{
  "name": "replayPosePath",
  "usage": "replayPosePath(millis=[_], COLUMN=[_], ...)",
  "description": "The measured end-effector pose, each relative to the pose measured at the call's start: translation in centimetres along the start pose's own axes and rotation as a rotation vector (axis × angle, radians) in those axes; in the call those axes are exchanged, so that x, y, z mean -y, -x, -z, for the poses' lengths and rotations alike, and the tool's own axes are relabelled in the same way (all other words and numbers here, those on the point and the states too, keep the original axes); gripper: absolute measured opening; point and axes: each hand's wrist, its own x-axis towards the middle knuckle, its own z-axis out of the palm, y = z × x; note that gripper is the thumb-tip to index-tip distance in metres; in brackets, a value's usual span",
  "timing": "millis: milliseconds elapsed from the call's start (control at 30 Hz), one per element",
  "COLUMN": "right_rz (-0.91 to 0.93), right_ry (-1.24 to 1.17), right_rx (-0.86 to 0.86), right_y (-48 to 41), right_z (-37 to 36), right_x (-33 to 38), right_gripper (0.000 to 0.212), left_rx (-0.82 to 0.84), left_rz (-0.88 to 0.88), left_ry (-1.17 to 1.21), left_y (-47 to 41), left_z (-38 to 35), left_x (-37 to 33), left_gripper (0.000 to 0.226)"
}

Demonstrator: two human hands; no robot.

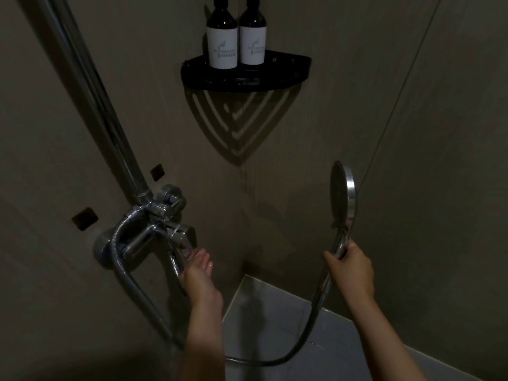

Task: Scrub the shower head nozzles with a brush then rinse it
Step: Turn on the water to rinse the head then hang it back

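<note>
Now the right hand [350,266] grips the shower head [342,195] by its handle, nozzles facing left; the left hand [196,269], open and seemingly empty, reaches under the mixer lever [182,239]. Lift gently and keep the spray aimed down.

2 bottles [236,34] on corner shelf [244,75], above faucet [162,229].

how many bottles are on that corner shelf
2: the left bottle and the right bottle stand side by side on the black corner shelf. Their tops are cut off.
</note>
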Motion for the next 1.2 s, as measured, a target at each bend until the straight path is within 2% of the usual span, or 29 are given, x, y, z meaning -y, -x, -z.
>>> replayPosePath(millis=[133, 367, 533, 700, 767, 900, 1033, 1100, 1200], right_rz=[-0.001, 0.007, 0.011, 0.044, 0.061, 0.113, 0.186, 0.193, 0.168], right_ry=[-0.007, -0.019, -0.035, -0.042, -0.059, -0.108, -0.172, -0.22, -0.26], right_rx=[0.0, 0.002, 0.009, 0.036, 0.045, 0.099, 0.129, 0.153, 0.208], right_y=[0.1, 0.2, 0.3, 0.4, 0.4, 0.4, 0.3, 0.2, -0.1], right_z=[0.2, 0.2, 0.2, 0.5, 1.0, 2.3, 3.6, 4.3, 5.4], right_x=[0.0, -0.1, -0.2, -0.6, -0.6, -0.8, -1.4, -1.9, -2.9], right_gripper=[0.02, 0.018, 0.017, 0.012, 0.012, 0.016, 0.02, 0.026, 0.026], left_rx=[-0.015, -0.019, 0.01, 0.037, 0.172, 0.586, 0.936, 1.012, 1.067], left_rz=[0.015, 0.012, 0.038, -0.003, 0.029, 0.073, 0.124, 0.16, 0.226], left_ry=[0.019, 0.009, -0.002, -0.065, -0.136, -0.446, -0.717, -0.849, -0.925], left_y=[-0.1, -0.4, -0.8, 0.6, 1.5, 4.6, 7.9, 9.1, 10.7], left_z=[-0.1, 0.0, 0.0, -0.4, -1.0, -2.4, -3.3, -3.4, -3.2], left_x=[0.0, 0.3, 0.5, 1.4, 2.0, 3.8, 6.4, 7.7, 10.1], left_gripper=[0.035, 0.035, 0.02, 0.034, 0.035, 0.021, 0.02, 0.021, 0.028])
